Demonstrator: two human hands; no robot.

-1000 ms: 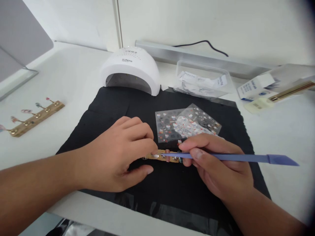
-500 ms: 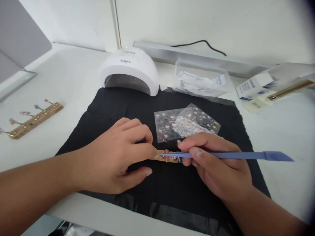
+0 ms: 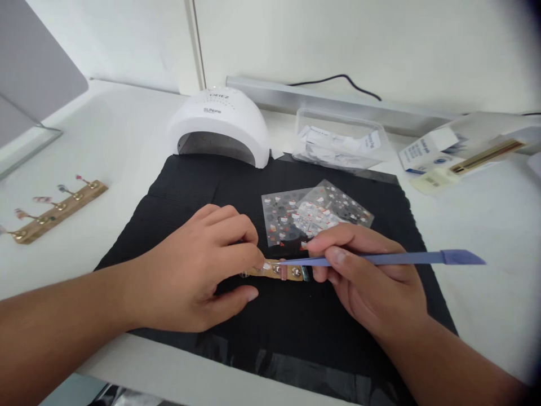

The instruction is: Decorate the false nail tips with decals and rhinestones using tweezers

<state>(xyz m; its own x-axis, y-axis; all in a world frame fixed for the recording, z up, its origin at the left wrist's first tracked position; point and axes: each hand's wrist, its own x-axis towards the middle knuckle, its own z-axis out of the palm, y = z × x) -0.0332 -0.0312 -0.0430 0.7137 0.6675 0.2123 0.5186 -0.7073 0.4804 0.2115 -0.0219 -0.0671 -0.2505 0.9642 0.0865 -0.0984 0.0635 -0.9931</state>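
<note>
White table (image 3: 486,225) takes up most of the view, with a black mat (image 3: 177,192) laid across the middle where everything's going on. At the back edge of the mat sits a white nail lamp (image 3: 220,121), opening facing the person. Right of it is a clear tub (image 3: 338,141) with white packets inside, and further right a small white box (image 3: 422,152) beside a gold-coloured stick (image 3: 486,156). Off the mat on the far left lies a second wooden holder (image 3: 54,211) with little nail tips standing on pins.

On the mat, two see-through sticker sheets (image 3: 313,214) overlap each other, just behind the hands.

Left hand (image 3: 194,270) is curled over the left end of a small wooden strip (image 3: 279,272), fingertip and thumb pinching around it so it stays flat on the mat. The strip lies right between both hands, near the mat's centre, with a few nail tips on it.

Right hand (image 3: 372,276) grips a blue tool (image 3: 401,259) like a pen, fingers closed around the shaft. Its flat wide end sticks out to the right, and the thin end points left, touching down on the strip right by the left fingertips. Can't tell what exactly the tip is on, too small.
</note>
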